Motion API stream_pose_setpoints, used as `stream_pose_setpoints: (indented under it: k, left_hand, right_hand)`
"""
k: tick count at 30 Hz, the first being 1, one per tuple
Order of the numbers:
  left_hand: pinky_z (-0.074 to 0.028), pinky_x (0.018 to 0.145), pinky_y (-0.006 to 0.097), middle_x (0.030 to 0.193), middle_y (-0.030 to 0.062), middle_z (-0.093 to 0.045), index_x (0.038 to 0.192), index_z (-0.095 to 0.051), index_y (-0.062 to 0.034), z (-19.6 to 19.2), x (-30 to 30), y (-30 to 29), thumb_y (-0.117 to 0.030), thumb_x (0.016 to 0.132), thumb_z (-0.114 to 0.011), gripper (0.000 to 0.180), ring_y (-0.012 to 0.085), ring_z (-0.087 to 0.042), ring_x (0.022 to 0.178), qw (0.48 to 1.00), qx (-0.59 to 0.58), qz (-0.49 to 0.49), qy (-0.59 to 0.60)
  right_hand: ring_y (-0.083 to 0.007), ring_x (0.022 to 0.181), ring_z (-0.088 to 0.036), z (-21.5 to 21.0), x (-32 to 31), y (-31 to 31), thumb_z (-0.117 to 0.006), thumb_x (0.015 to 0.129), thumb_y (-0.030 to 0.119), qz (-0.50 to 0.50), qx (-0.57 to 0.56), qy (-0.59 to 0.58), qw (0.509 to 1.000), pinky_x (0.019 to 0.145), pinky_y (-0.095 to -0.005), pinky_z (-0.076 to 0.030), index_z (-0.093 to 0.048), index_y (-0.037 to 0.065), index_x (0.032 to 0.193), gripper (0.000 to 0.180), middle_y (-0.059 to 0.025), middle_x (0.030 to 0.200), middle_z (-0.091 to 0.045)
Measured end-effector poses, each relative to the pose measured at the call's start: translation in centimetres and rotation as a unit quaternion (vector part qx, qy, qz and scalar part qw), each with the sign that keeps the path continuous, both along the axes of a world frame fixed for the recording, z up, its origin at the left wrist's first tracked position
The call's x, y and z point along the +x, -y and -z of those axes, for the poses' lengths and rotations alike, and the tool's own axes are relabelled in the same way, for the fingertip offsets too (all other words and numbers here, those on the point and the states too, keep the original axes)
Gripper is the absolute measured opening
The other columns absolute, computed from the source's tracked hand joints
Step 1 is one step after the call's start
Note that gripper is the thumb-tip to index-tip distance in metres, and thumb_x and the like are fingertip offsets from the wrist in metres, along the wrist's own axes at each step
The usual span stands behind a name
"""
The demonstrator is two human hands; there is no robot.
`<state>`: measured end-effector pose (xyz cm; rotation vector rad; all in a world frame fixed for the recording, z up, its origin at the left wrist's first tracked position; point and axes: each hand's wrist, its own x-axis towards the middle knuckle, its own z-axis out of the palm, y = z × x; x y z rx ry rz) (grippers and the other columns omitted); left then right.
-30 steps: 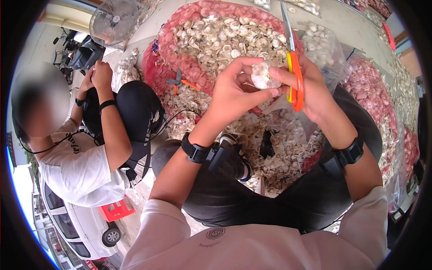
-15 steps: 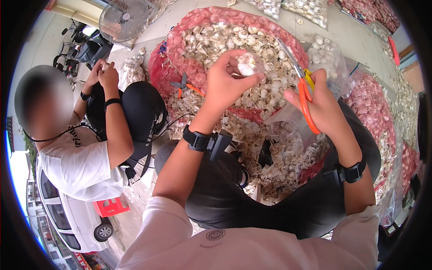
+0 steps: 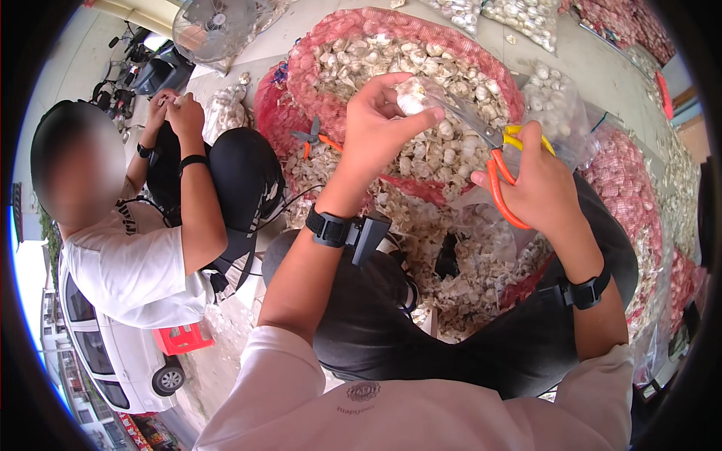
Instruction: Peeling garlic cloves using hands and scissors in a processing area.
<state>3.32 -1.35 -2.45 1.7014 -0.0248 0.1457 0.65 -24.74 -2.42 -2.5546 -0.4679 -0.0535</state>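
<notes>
My left hand (image 3: 380, 124) pinches a white garlic bulb (image 3: 410, 95) between thumb and fingers, held up over the big red mesh sack of garlic (image 3: 301, 56). My right hand (image 3: 535, 184) grips orange-and-yellow handled scissors (image 3: 502, 161) whose blades point up-left, their tips right at the bulb. Both wrists wear black bands. My knees in dark trousers frame a heap of garlic skins (image 3: 470, 263) on the ground.
A seated person in a white shirt (image 3: 128, 263) works at my left with both hands raised. A second pair of orange-handled snips (image 3: 312, 137) lies on the sack's edge. More red sacks (image 3: 624, 203) and clear bags of garlic (image 3: 549, 101) lie right; a fan (image 3: 210, 22) stands behind.
My left hand has moved the bulb rightward and lower toward the scissors. My right hand has brought the scissors left, so the blade tips now meet the bulb.
</notes>
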Motion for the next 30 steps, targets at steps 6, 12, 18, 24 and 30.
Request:
stream_pose_setpoints:
  k: [6, 12, 18, 24, 30]
  left_hand:
    - [-0.053, 0.069, 0.023, 0.097, 0.0092, -0.069, 0.116, -0.054, 0.0065, 0.4, -0.2, -1.0, 0.001, 0.076, -0.078, 0.047, 0.0109, -0.066, 0.083, 0.999, -0.039, -0.014, 0.012]
    - [-0.047, 0.055, 0.019, 0.081, 0.0042, -0.061, 0.115, -0.053, 0.0079, 0.8, 0.0, -2.4, -0.007, 0.072, -0.083, 0.054, 0.0068, -0.061, 0.066, 0.996, -0.057, -0.042, 0.053]
    - [-0.046, 0.053, 0.019, 0.078, 0.002, -0.058, 0.115, -0.054, 0.0072, 0.8, 0.0, -3.8, -0.009, 0.07, -0.085, 0.056, 0.0062, -0.06, 0.064, 0.994, -0.049, -0.07, 0.071]
    - [-0.044, 0.052, 0.018, 0.077, 0.0014, -0.058, 0.115, -0.054, 0.0076, 0.7, -0.1, -4.2, -0.009, 0.069, -0.086, 0.058, 0.0058, -0.059, 0.063, 0.993, -0.051, -0.083, 0.071]
    - [-0.045, 0.055, 0.019, 0.078, 0.002, -0.061, 0.115, -0.055, 0.0069, 0.4, -0.3, -4.3, -0.009, 0.069, -0.086, 0.058, 0.0056, -0.059, 0.067, 0.995, -0.06, -0.077, 0.035]
  right_hand:
    - [-0.0368, 0.082, -0.067, -0.8, 0.1, -1.9, -0.073, 0.077, 0.055, 0.018, -0.027, -0.013, 0.999, 0.066, -0.0438, -0.053, -0.037, 0.0, 0.111, 0.074, -0.0189, 0.097, -0.066]
    - [-0.039, 0.084, -0.067, -1.3, 0.1, -4.4, -0.072, 0.078, 0.054, 0.033, -0.028, -0.062, 0.997, 0.068, -0.045, -0.052, -0.037, -0.001, 0.11, 0.073, -0.0222, 0.098, -0.065]
    - [-0.0407, 0.083, -0.066, -1.9, 0.3, -6.8, -0.07, 0.079, 0.056, 0.054, -0.016, -0.129, 0.99, 0.068, -0.0453, -0.051, -0.036, -0.002, 0.108, 0.073, -0.0237, 0.093, -0.064]
    - [-0.0408, 0.075, -0.065, -1.2, 0.4, -7.7, -0.068, 0.08, 0.058, 0.033, 0.03, -0.132, 0.99, 0.064, -0.0444, -0.049, -0.034, -0.003, 0.102, 0.073, -0.0243, 0.079, -0.062]
    - [-0.0408, 0.064, -0.063, -0.1, 0.7, -7.6, -0.07, 0.079, 0.057, 0.034, 0.071, -0.094, 0.992, 0.056, -0.0437, -0.048, -0.036, -0.003, 0.098, 0.072, -0.0214, 0.065, -0.059]
